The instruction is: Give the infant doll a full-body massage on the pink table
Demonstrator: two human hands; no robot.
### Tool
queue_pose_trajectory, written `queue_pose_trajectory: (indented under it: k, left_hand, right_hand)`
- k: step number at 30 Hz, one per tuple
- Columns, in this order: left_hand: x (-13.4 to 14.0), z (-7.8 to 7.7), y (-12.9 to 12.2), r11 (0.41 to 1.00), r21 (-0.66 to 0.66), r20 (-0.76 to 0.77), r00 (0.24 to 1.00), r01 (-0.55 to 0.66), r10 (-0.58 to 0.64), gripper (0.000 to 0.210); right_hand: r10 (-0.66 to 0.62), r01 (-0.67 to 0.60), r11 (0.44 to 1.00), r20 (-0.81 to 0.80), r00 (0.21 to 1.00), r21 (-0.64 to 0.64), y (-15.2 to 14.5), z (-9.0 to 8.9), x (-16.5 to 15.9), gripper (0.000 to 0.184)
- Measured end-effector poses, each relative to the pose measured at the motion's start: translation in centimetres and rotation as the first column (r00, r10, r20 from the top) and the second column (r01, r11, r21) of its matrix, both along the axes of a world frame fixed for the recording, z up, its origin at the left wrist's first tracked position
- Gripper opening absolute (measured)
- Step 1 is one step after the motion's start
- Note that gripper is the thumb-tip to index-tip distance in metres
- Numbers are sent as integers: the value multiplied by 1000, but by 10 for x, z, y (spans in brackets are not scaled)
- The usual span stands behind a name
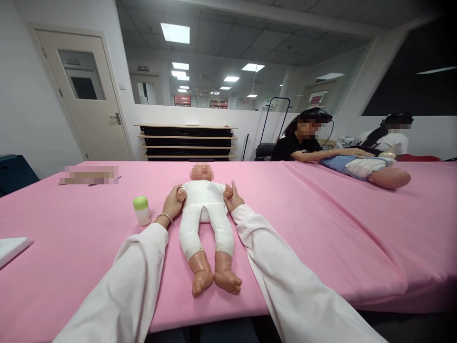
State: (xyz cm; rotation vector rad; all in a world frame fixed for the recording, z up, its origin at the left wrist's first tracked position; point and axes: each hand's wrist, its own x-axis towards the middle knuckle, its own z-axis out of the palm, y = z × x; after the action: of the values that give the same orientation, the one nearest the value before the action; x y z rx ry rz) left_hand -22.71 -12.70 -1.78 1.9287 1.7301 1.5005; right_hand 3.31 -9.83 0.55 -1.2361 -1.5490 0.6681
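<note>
Using my left hand (pixel 173 202) and right hand (pixel 235 199), I held the doll (pixel 203 194) by its arms, flat on the pink bench (pixel 303 228).

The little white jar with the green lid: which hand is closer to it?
Left. The left hand is just right of the little white jar with the green lid, not touching it; the right hand is farther off, across the white-bodied baby doll.

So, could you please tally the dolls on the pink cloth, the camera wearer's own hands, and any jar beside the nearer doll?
Dolls: 2 (nearer doll, farther doll)
Wearer's hands: 2 (left hand, right hand)
Green-lidded jar: 1
Total: 5
</note>
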Motion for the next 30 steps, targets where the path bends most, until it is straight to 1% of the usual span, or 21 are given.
queue_pose_trajectory:
  k: [2, 4, 5, 7, 12, 14, 17, 21, 23, 26, 30]
  left_hand:
    - [3, 3, 5, 1000, -11, 48, 999, -24, 25, 50]
    - [6, 7, 10, 998, -9, 55, 997, -59, 59, 54]
    - [8, 8, 12, 997, -7, 47, 996, -77, 78, 55]
    - [10, 11, 18, 994, -8, 23, 994, -109, 109, 57]
    - [13, 11, 43, 990, -28, -23, 990, -137, 136, 62]
    - [13, 10, 56, 982, -60, -23, 984, -180, 179, 63]
    - [10, 9, 73, 956, -153, -40, 969, -249, 246, 64]
    - [6, 10, 87, 942, -232, -94, 970, -242, 226, 56]
    - [4, 10, 91, 930, -274, -107, 969, -244, 222, 52]
    - [3, 10, 96, 900, -334, -109, 960, -279, 258, 49]
    - [1, 9, 101, 879, -370, -96, 954, -299, 284, 52]
  right_hand:
    - [-21, 6, 993, 133, 991, 114, 8, -5, 0, 66]
    - [-51, -8, 973, 250, 967, 232, 17, -9, -2, 74]
    - [-68, -16, 960, 289, 955, 278, 22, -11, -4, 73]
    - [-92, -17, 943, 310, 946, 333, 31, -13, -9, 70]
    - [-152, 24, 907, 274, 950, 419, 56, -12, -19, 59]
    - [-179, 52, 907, 273, 945, 417, 67, -12, -21, 57]
    - [-236, 111, 910, 281, 930, 399, 85, -12, -23, 51]
    - [-292, 175, 916, 301, 908, 362, 103, -13, -23, 48]
    - [-293, 183, 929, 336, 895, 322, 109, -14, -22, 49]
    - [-265, 174, 953, 406, 874, 249, 113, -13, -21, 46]
    - [-231, 191, 973, 476, 849, 132, 115, -11, -21, 43]
